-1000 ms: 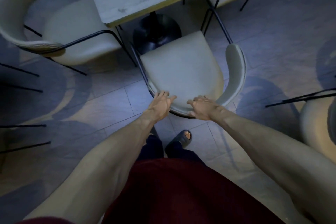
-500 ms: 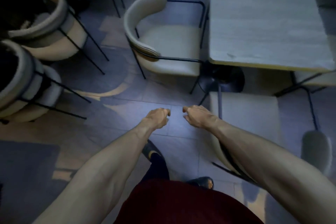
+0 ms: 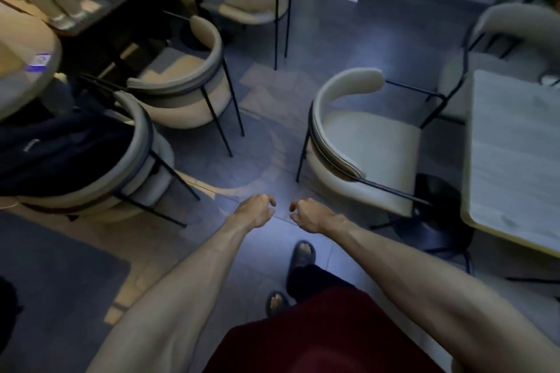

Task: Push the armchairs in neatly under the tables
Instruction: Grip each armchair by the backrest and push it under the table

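Since a sec ago both hands have come off the first chair & the view has swung left, so the table now sits at the 3 o'clock edge. Nearest, a sandalled foot (image 3: 303,254) steps fwd on the floor (image 3: 348,33). Just beyond it, left hand (image 3: 257,212) & right hand (image 3: 309,216) hang side by side in mid-air, fingers loosely curled, gripping nothing, touching nothing. The armchair (image 3: 368,142) lies at approx 1 o'clock from the hands, near but apart, & the right hand is the nearer one. Its curved back is on the 9 o'clock side and its seat opens toward the table (image 3: 515,166) at 3 o'clock, so the push axis runs 9-to-3, i.e. crosswise to the person. Seat front looks just short of the table edge, so it prob. needs shoving in, w/ hands landing on the back's outer curve. Farther out, other armchairs (image 3: 185,91) crowd together at 10–11 o'clock, & a far armchair (image 3: 515,24) stands at 2 o'clock.
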